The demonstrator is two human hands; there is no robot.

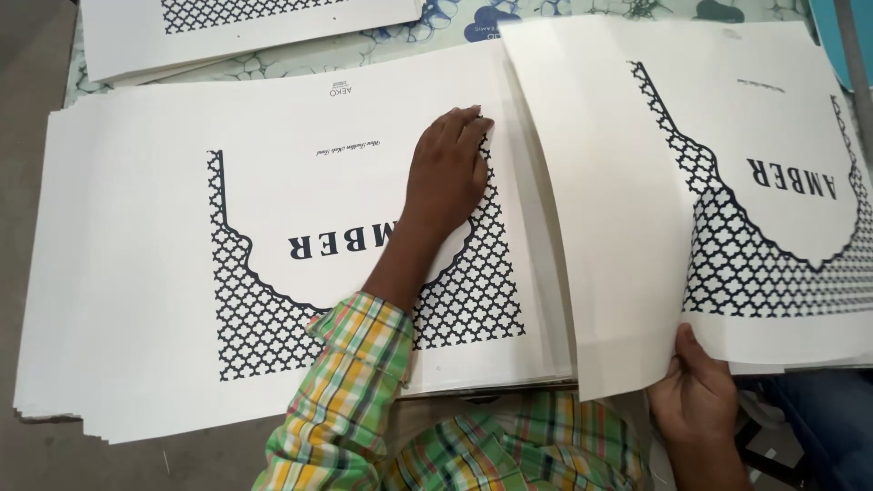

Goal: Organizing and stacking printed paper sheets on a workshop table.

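I am pressing my left hand point(447, 168) flat on the top sheet of the big stack of printed sheets point(136, 273), fingers together and stretched toward twelve o'clock, fingertips reaching the sheet's right edge. The stack is lying across the left and middle of the view, its dark lattice pattern point(264, 332) showing on both sides of my wrist. My forearm is running down toward six o'clock, the checked sleeve point(350, 391) bunching at the cuff and covering part of the pattern.

At four o'clock my right hand point(696, 391) is gripping the lower edge of a loose sheet point(618, 209), thumb on top and closed against it; the fingers underneath are hidden, so I cannot tell how they are curling. That sheet is overlapping the stack's right edge and tilting slightly.

At eleven o'clock another pile of sheets point(245, 32) is being cut off by the top of the frame. Between the piles a patterned green table cover point(400, 50) is peeking through. At five o'clock something dark is sitting below the sheet, too cropped to make out.
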